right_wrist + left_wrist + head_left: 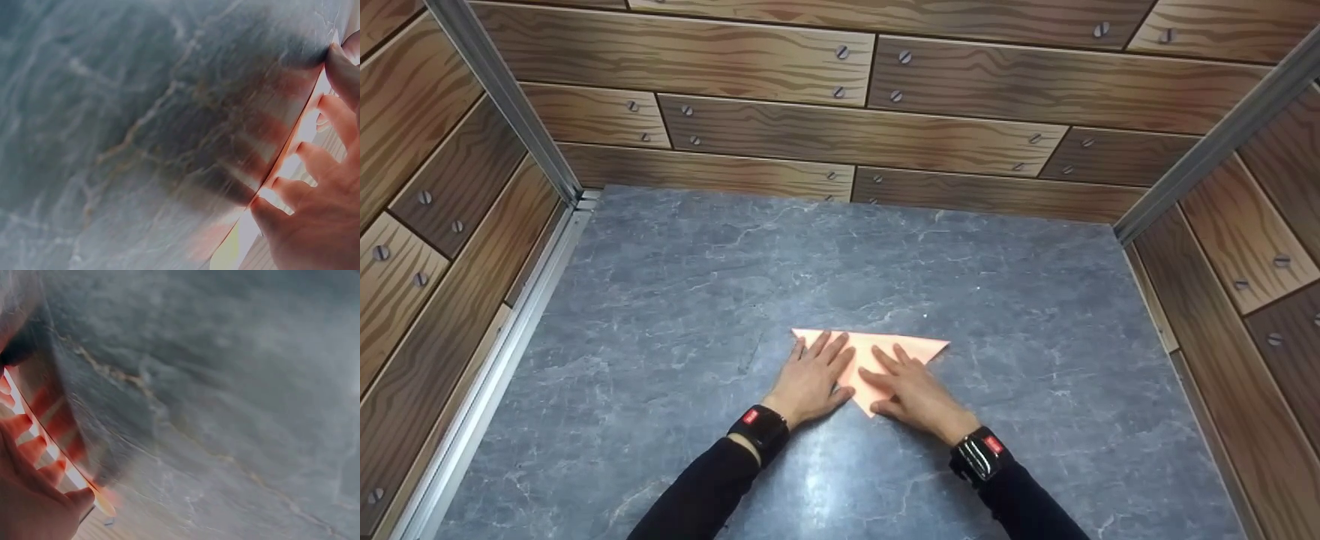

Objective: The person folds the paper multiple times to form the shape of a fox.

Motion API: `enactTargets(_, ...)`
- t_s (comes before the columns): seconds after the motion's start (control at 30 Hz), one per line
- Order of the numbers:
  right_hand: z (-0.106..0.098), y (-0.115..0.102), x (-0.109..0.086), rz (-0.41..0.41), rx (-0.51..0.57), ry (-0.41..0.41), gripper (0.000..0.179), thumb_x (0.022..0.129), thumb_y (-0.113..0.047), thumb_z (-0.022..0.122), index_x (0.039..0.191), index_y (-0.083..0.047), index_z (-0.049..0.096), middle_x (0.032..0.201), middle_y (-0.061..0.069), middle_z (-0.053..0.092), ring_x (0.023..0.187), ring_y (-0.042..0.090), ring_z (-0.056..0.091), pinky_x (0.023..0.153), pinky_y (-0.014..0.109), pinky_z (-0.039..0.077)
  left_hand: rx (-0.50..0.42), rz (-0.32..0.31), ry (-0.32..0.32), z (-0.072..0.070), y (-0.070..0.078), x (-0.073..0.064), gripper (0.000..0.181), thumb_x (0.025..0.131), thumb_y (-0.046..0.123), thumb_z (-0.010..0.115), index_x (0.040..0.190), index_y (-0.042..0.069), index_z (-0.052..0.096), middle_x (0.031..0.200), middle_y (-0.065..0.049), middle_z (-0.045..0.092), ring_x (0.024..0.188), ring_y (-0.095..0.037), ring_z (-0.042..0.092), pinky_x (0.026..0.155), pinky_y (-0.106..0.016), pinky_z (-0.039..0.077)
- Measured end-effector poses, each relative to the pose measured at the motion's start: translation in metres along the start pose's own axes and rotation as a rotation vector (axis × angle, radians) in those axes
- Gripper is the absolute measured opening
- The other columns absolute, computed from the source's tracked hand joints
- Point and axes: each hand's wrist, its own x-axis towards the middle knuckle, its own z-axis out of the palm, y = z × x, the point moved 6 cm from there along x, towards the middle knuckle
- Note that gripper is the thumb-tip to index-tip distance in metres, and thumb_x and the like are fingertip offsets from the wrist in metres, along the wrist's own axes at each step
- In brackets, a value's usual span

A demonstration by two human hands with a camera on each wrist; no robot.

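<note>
A sheet of pink-orange paper (861, 367), folded into a triangle, lies flat on the table with its long edge away from me and its point toward me. My left hand (812, 379) rests on its left half with fingers spread, the thumb near the lower point. On the right half lies my right hand (915, 391), its fingers spread too and its thumb by the same point. Both wrist views show the paper edge-on as a bright strip (54, 449) under the fingers, with reddish reflections on the tabletop.
The grey marbled table (720, 277) spreads around the paper on all sides. Wood-patterned panels (780, 127) close off the back, left and right. Metal posts (510, 97) stand at the back corners, and a pale metal rail (499, 367) runs along the left edge.
</note>
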Motion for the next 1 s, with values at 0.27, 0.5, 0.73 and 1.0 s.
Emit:
enactTargets(0.27,0.0,0.001,-0.002,-0.005,0.006,0.012,0.059,0.095,-0.033,0.073,0.149,-0.013,0.057,0.165,0.021,0.029,0.151,0.053,0.02,0.118,0.07,0.021,-0.037,0.011,0.01,0.003,-0.006,0.0,0.071,0.102,0.062,0.047,0.159,0.02,0.041,0.169,-0.004,0.029,0.155,-0.031,0.027,0.122,-0.06,0.024)
enactTargets(0.5,0.0,0.003,-0.002,0.022,0.018,-0.007,0.06,0.096,-0.036,0.071,0.15,-0.016,0.055,0.168,0.018,0.026,0.153,0.05,0.016,0.121,0.067,0.017,-0.032,0.006,0.026,0.004,-0.013,-0.003,0.073,0.1,0.067,0.047,0.161,0.027,0.04,0.169,-0.007,0.03,0.154,-0.031,0.03,0.121,-0.063,0.024)
enactTargets(0.73,0.001,0.003,-0.001,0.029,0.022,-0.017,0.061,0.096,-0.036,0.071,0.151,-0.016,0.054,0.168,0.018,0.025,0.153,0.05,0.015,0.121,0.067,0.015,-0.064,-0.011,0.007,0.002,-0.025,-0.01,0.078,0.098,0.072,0.045,0.162,0.029,0.037,0.169,-0.008,0.028,0.154,-0.032,0.027,0.12,-0.066,0.021)
enactTargets(1.0,0.0,0.001,-0.002,0.004,0.015,0.003,0.06,0.096,-0.035,0.071,0.15,-0.013,0.055,0.167,0.02,0.028,0.153,0.051,0.016,0.121,0.066,0.017,-0.08,-0.118,-0.011,0.0,-0.06,-0.03,0.082,0.096,0.075,0.045,0.162,0.026,0.037,0.169,-0.006,0.029,0.154,-0.031,0.028,0.118,-0.071,0.021)
